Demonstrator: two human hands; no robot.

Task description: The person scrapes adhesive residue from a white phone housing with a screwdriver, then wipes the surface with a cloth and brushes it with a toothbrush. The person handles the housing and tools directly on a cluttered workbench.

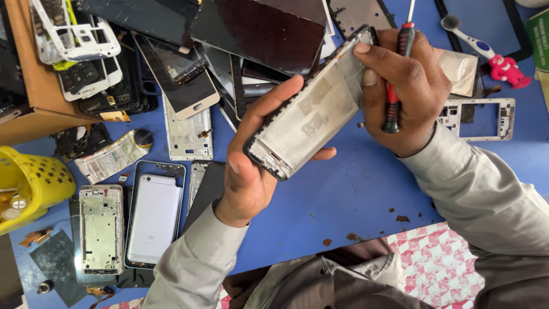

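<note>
I have the phone frame [311,111] up off the blue surface [354,189], tilted, its bare metal inner side facing me. My left hand [249,169] grips its lower end — thumb along the near edge, fingers wrapped round the back. My right hand [409,86] pinches the upper corner with the fingertips and at the same time keeps a red-and-black screwdriver [397,74] tucked against the palm, shaft pointing up and away from the frame. So both hands are closed on something, neither one free.

I judge this to be the inspecting or prying stage: the frame looks stripped, and I am working at its top edge by finger, not by tool. The next move, as I see it, calls for a firm hold on the lower end and a careful pull at that corner, or shifting the screwdriver down into a working grip without dropping the frame.

Below, a silver phone back [153,217] lies beside another stripped frame [100,229]; a heap of dark screens [229,40] sits beyond, and a toothbrush [469,37] lies far right.
</note>
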